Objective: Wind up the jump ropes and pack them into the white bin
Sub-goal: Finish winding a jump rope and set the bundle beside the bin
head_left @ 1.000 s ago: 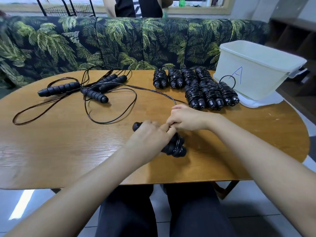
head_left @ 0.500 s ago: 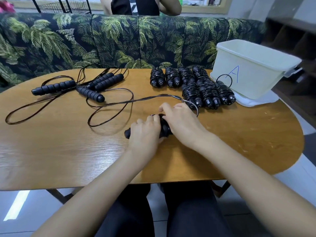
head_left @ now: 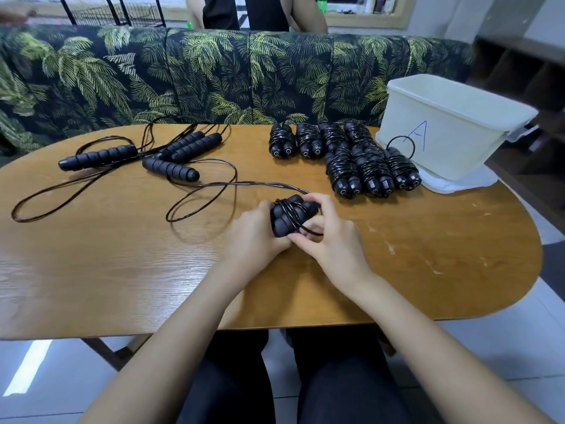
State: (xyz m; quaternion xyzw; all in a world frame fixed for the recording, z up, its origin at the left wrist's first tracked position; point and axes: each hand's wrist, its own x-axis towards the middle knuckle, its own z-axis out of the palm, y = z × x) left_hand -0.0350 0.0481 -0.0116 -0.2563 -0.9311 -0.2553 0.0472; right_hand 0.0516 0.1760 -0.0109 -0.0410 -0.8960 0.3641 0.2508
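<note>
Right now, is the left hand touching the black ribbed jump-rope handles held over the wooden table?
Touching. The head view shows the left hand wrapped round the black ribbed jump-rope handles, with no gap between them.

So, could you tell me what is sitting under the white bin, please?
A flat white sheet or lid pokes out beneath the white bin on the wooden table. How far it runs under the bin is covered.
</note>
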